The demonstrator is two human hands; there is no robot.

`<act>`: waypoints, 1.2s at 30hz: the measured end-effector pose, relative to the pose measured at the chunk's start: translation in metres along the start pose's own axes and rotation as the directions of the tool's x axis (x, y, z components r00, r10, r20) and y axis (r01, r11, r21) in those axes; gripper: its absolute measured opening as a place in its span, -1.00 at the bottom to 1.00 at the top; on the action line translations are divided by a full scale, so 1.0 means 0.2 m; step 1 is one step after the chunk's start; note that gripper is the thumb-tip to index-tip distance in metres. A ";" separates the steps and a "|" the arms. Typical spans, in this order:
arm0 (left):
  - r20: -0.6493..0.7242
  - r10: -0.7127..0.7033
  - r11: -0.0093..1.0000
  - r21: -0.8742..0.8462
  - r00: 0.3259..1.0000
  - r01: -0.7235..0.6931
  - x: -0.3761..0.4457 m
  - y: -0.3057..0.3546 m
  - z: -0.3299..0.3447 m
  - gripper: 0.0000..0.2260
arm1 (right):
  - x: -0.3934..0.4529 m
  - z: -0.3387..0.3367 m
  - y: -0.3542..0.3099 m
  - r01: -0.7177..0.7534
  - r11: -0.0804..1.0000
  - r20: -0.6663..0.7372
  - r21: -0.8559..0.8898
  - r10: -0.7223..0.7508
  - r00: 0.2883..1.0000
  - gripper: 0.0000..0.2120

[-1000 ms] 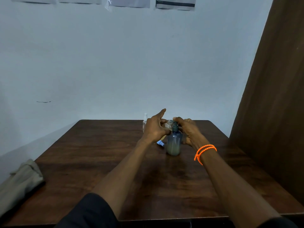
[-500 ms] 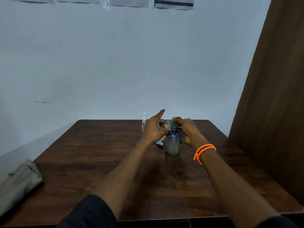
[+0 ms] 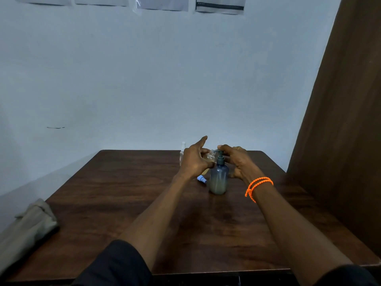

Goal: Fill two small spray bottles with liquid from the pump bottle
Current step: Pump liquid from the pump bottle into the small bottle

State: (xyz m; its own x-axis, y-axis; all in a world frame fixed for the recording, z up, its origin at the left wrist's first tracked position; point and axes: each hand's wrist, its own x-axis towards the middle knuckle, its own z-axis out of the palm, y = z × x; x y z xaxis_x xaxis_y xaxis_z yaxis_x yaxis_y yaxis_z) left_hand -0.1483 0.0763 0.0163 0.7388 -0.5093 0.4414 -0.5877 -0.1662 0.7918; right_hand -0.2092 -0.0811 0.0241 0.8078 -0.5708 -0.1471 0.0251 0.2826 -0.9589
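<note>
My left hand (image 3: 194, 159) pinches a small open spray bottle (image 3: 210, 157) under the pump bottle (image 3: 219, 178) spout; my right hand (image 3: 237, 159) presses the pump head. Looks like the first fill, mid-way. The second spray bottle (image 3: 182, 150) waits behind, its level unclear.

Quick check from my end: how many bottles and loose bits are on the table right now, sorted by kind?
Pump bottle: 1
Small spray bottles: 2, one held in the left hand, one standing behind that hand
Loose blue spray cap: 1
Folded cloth: 1
Total: 5
</note>
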 end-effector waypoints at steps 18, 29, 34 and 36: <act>0.028 0.001 1.000 -0.029 1.000 0.000 0.00 -0.02 0.02 -0.07 | 0.04 0.01 0.08 -0.004 0.993 0.018 0.122 0.001 1.000 -0.56; 0.042 -0.004 0.998 -0.059 0.999 0.006 0.01 -0.03 0.02 -0.05 | 0.05 0.01 0.09 0.098 0.987 -0.001 0.123 -0.099 0.995 -0.62; 0.024 0.004 0.998 -0.068 1.000 -0.002 0.02 -0.04 0.02 -0.07 | 0.08 0.01 0.08 0.103 0.989 -0.023 0.103 -0.101 0.995 -0.59; 0.028 0.006 0.998 -0.066 1.000 -0.004 0.01 -0.04 0.03 -0.07 | 0.08 0.01 0.11 0.101 0.989 -0.018 0.110 -0.100 0.995 -0.57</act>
State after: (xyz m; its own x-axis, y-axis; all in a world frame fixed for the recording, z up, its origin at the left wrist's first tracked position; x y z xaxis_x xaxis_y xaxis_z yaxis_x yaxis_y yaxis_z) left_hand -0.1431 0.0720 0.0082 0.7261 -0.5335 0.4338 -0.5671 -0.1079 0.8165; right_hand -0.1944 -0.0823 0.0017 0.7907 -0.6097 -0.0551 0.1714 0.3069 -0.9362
